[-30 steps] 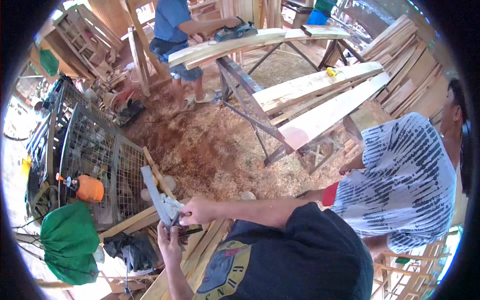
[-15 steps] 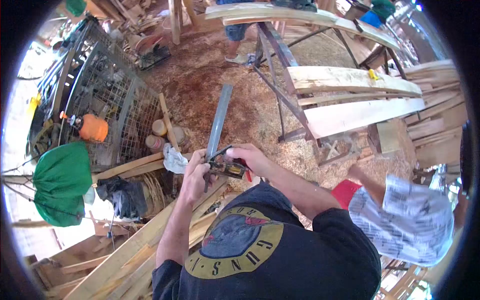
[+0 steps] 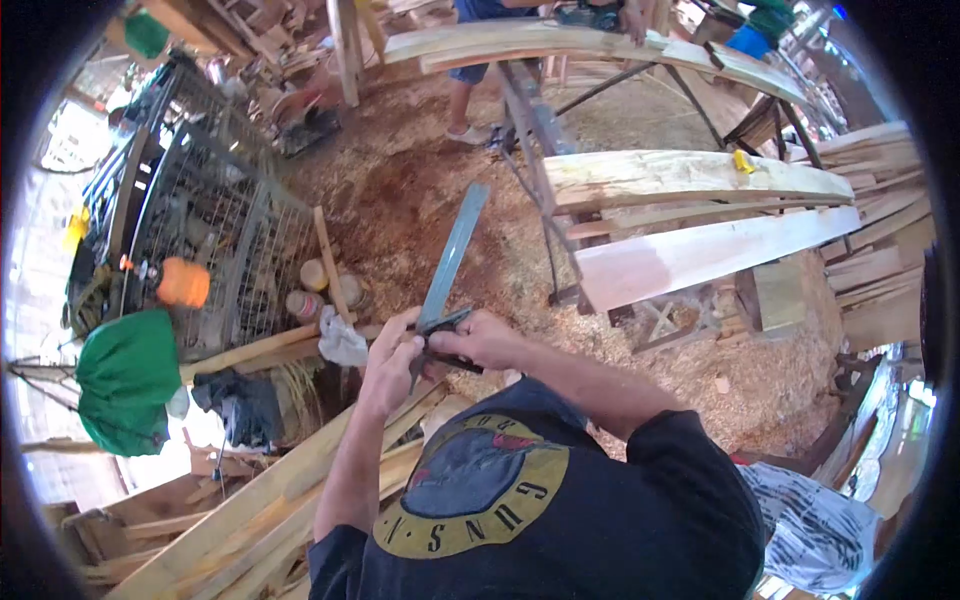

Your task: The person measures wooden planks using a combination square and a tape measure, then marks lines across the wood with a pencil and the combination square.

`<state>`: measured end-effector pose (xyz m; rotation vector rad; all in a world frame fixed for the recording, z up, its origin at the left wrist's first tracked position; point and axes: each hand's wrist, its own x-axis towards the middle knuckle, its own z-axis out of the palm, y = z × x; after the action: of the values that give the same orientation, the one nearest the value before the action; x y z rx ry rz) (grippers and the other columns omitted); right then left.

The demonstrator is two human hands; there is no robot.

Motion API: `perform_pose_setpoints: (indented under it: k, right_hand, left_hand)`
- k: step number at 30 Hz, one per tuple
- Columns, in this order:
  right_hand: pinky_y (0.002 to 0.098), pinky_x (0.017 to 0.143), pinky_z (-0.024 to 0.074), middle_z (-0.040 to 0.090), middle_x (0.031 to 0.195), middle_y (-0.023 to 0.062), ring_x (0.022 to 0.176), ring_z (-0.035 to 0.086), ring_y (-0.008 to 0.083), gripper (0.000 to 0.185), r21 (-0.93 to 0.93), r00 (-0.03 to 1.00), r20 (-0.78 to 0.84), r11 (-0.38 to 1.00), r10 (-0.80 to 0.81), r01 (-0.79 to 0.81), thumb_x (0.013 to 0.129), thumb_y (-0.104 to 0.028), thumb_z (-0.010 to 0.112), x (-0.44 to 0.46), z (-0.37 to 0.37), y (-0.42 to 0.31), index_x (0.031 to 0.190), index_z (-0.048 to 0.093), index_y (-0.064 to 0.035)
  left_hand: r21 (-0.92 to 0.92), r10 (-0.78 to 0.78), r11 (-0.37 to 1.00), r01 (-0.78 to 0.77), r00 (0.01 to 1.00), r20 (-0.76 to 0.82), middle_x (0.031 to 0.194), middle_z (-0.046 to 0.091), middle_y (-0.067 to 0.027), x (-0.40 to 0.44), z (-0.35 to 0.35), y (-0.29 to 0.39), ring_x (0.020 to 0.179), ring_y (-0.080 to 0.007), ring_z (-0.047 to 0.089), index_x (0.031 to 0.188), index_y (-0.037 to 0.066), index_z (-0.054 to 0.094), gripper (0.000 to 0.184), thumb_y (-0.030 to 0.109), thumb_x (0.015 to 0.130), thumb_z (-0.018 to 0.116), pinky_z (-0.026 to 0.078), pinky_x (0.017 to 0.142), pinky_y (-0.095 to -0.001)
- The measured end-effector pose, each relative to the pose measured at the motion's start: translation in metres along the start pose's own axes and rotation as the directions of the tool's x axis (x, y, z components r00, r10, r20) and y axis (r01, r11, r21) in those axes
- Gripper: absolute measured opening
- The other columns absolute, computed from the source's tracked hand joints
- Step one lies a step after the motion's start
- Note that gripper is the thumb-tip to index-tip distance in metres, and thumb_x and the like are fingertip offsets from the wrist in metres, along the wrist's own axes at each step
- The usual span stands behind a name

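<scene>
Shavings cover the floor [image 3: 400,190]. Boards [image 3: 700,255] lie on metal trestles [image 3: 525,120], well apart from the hands. A wire cage [image 3: 210,240] stands at left, a green cloth [image 3: 128,385] below it and an orange container [image 3: 184,283] beside it. The metal strip [image 3: 455,250] slants up from between both hands, its far end free. The left hand's [image 3: 393,365] grip is closed on its near end; the right hand's [image 3: 480,342] is closed on a dark piece [image 3: 447,321] across it. A white bag [image 3: 342,338] is near the left hand.
</scene>
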<state>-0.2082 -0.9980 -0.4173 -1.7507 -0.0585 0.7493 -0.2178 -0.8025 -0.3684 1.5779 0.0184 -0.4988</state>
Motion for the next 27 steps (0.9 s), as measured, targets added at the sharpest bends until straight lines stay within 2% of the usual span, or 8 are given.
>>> perform_pose_setpoints:
  k: [4, 10, 11, 15, 18, 19, 22, 27]
  right_hand:
    - [0.0359, 0.064, 0.0501, 0.066, 0.072, 0.0070, 0.065, 0.059, 0.0154, 0.045, -0.109, 0.980, -0.093, 0.980, -0.175, 0.164, 0.096, -0.049, 0.065, -0.019, -0.028, 0.011, 0.094, 0.075, -0.0055]
    - [0.0337, 0.063, 0.0501, 0.068, 0.076, 0.0051, 0.067, 0.059, 0.0128, 0.040, 0.081, 0.994, -0.094, 0.996, 0.054, -0.047, 0.096, -0.042, 0.070, -0.034, -0.038, 0.052, 0.094, 0.075, -0.0028]
    - [0.0282, 0.053, 0.0413, 0.062, 0.068, -0.0045, 0.061, 0.052, 0.0065, 0.029, 0.254, 0.993, -0.120, 0.967, 0.014, 0.017, 0.092, -0.035, 0.077, -0.043, -0.035, 0.053, 0.085, 0.075, -0.0068]
    - [0.0278, 0.056, 0.0405, 0.062, 0.070, -0.0034, 0.063, 0.052, 0.0069, 0.035, 0.210, 0.984, -0.175, 0.978, 0.021, 0.016, 0.094, -0.041, 0.074, -0.078, -0.034, 0.037, 0.083, 0.073, -0.0072]
    - [0.0297, 0.059, 0.0413, 0.063, 0.073, -0.0013, 0.066, 0.053, 0.0080, 0.043, 0.427, 0.978, -0.206, 0.897, -0.029, 0.117, 0.096, -0.049, 0.069, -0.073, -0.010, 0.074, 0.085, 0.074, -0.0074]
    - [0.0309, 0.061, 0.0419, 0.064, 0.076, -0.0004, 0.069, 0.054, 0.0093, 0.050, 0.398, 0.980, -0.168, 0.917, 0.111, -0.036, 0.098, -0.055, 0.063, -0.071, -0.009, 0.086, 0.091, 0.075, -0.0063]
    - [0.0308, 0.060, 0.0408, 0.063, 0.074, -0.0006, 0.068, 0.053, 0.0100, 0.054, 0.419, 0.920, -0.391, 0.893, 0.016, 0.162, 0.099, -0.057, 0.059, -0.093, 0.013, 0.080, 0.096, 0.076, -0.0053]
    - [0.0294, 0.063, 0.0429, 0.066, 0.076, -0.0029, 0.069, 0.055, 0.0082, 0.051, 0.457, 0.913, -0.402, 0.879, 0.065, 0.139, 0.101, -0.054, 0.059, -0.108, 0.035, 0.085, 0.099, 0.077, -0.0064]
  left_hand:
    - [0.097, -0.188, 0.978, 0.185, 0.982, 0.018, 0.089, 0.061, -0.0056, 0.011, 0.022, -0.005, 0.066, -0.0117, 0.059, 0.128, 0.002, 0.055, 0.031, 0.018, 0.103, 0.048, 0.051, 0.057, -0.0295]
    - [0.042, -0.261, 0.965, 0.257, 0.956, 0.137, 0.082, 0.057, -0.0006, 0.014, 0.060, -0.021, 0.061, -0.0071, 0.050, 0.125, 0.005, 0.053, 0.027, 0.024, 0.107, 0.046, 0.041, 0.052, -0.0234]
    - [0.026, -0.296, 0.955, 0.296, 0.942, 0.158, 0.083, 0.056, -0.0002, 0.011, 0.064, -0.018, 0.060, -0.0069, 0.048, 0.128, 0.006, 0.051, 0.027, 0.022, 0.106, 0.046, 0.039, 0.051, -0.0240]
    - [0.002, -0.229, 0.971, 0.240, 0.926, 0.300, 0.085, 0.058, -0.0022, 0.009, 0.066, -0.030, 0.059, -0.0072, 0.048, 0.138, 0.006, 0.048, 0.037, 0.014, 0.101, 0.046, 0.039, 0.050, -0.0239]
    - [0.065, -0.269, 0.963, 0.263, 0.900, 0.343, 0.085, 0.057, -0.0020, -0.001, 0.068, -0.023, 0.059, -0.0073, 0.048, 0.144, 0.007, 0.044, 0.047, 0.011, 0.097, 0.046, 0.038, 0.050, -0.0240]
    - [0.048, -0.260, 0.964, 0.260, 0.897, 0.358, 0.083, 0.056, -0.0012, -0.005, 0.069, -0.028, 0.058, -0.0072, 0.047, 0.148, 0.007, 0.041, 0.054, 0.008, 0.095, 0.046, 0.038, 0.050, -0.0239]
    - [0.070, -0.259, 0.965, 0.251, 0.885, 0.386, 0.087, 0.059, -0.0020, -0.018, 0.066, -0.042, 0.060, -0.0073, 0.050, 0.148, 0.006, 0.042, 0.053, 0.010, 0.095, 0.047, 0.041, 0.052, -0.0208]
    - [0.085, -0.241, 0.970, 0.226, 0.884, 0.400, 0.080, 0.053, 0.0021, -0.036, 0.059, -0.051, 0.059, -0.0050, 0.044, 0.148, 0.007, 0.042, 0.046, 0.012, 0.103, 0.048, 0.036, 0.051, -0.0205]
